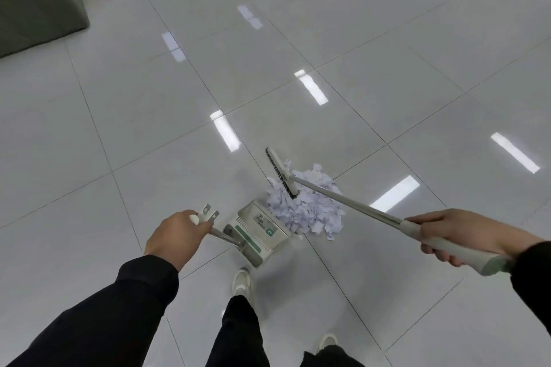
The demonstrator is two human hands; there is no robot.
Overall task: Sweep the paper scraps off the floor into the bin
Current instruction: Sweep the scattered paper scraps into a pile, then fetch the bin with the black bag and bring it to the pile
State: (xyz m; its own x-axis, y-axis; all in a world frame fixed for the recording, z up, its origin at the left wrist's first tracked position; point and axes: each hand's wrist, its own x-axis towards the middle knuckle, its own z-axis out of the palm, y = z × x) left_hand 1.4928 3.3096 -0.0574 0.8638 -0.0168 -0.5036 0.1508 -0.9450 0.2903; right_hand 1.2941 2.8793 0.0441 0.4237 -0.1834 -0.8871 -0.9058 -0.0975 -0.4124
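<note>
Gripping the dustpan [258,232] handle in my curled left hand [176,232] and the broom [281,171] in my closed right hand [456,234], I drag the scraps [310,205] beside the dustpan steadily into its mouth.

Glossy pale grey tiled floor [298,39] with dark grout lines. A heap of white paper scraps [310,205] lies near centre; a dustpan [259,232] rests touching it at seven o'clock. Dark planter [38,15] at eleven o'clock.
</note>
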